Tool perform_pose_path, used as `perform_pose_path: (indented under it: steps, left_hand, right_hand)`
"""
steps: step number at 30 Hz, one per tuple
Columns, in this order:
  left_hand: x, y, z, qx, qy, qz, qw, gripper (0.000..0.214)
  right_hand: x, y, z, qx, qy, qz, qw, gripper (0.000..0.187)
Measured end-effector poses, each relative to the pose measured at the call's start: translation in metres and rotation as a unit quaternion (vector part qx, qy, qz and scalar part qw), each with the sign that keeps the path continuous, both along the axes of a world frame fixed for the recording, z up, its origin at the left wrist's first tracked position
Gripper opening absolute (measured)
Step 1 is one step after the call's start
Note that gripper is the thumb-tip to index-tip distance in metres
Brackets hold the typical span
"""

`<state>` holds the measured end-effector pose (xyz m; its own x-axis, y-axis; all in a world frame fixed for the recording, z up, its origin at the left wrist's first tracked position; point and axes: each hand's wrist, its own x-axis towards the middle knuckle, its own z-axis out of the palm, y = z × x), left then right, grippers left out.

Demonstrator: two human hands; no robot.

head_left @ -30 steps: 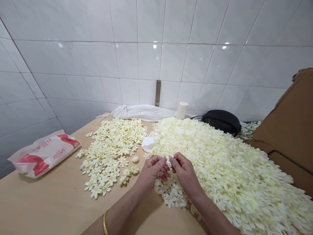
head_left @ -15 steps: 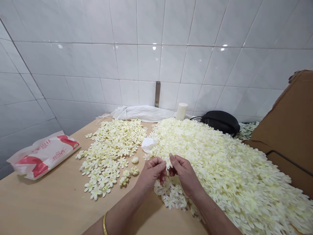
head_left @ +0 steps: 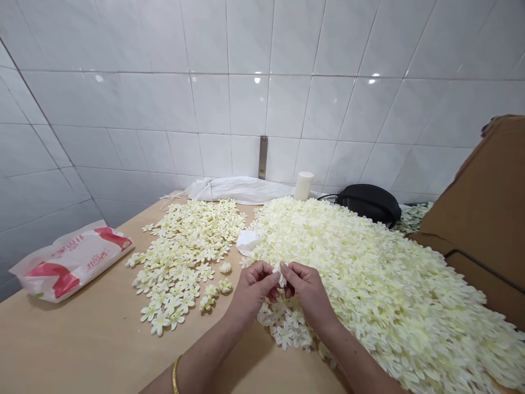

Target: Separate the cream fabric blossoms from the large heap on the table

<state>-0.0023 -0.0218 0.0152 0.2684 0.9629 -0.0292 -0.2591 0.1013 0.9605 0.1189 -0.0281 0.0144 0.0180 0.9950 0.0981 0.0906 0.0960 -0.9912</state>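
Note:
Between my fingertips is a small white artificial flower (head_left: 281,278), partly hidden by the fingers. My left hand (head_left: 255,287) pinches it from the left, thumb against the curled fingers. From the other side my right hand (head_left: 304,290) grips it too, its thumb tip close to the left one. Just beyond and to the right spreads a large heap of pale yellow-white flowers (head_left: 353,262). Loose flowers (head_left: 287,328) lie under my hands. To the left is a smaller pile of flowers (head_left: 184,246), with several stacked flower clusters (head_left: 210,295) at its near right edge.
A red and white plastic package (head_left: 74,262) lies on the table (head_left: 90,339) at left. Near the tiled wall are a white cloth (head_left: 229,189), a cream cylinder (head_left: 303,185) and a black case (head_left: 367,202). A cardboard box (head_left: 484,202) stands at right. A white scrap (head_left: 247,242) lies between the piles.
My fingertips have drawn closer together around the flower, and my right thumb has come down and left onto it. The view has shifted very slightly; the piles look the same.

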Motion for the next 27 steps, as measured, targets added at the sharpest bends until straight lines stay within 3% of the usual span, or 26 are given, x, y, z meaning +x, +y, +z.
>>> perform_pose_path:
  steps: [4,12,17,27]
  left_hand:
    - [-0.0028,0.0024,-0.0034,-0.032,-0.048,-0.024,0.998,0.031]
    - [0.0007,-0.0004,-0.0018,-0.017,-0.012,0.005,1.0,0.036]
    - [0.0008,-0.001,-0.0006,0.007,0.01,0.021,1.0,0.032]
    - [-0.0007,0.0048,-0.0056,-0.076,-0.067,-0.044,0.994,0.038]
  right_hand:
    - [0.0,0.0022,-0.0008,-0.032,0.069,0.031,0.997,0.043]
    - [0.0002,-0.0007,0.0012,0.053,-0.053,-0.025,0.997,0.043]
    - [-0.0008,0.0006,-0.0005,0.039,-0.007,-0.006,0.999,0.033]
    - [0.0017,0.0025,-0.0001,0.012,0.024,-0.025,0.999,0.04]
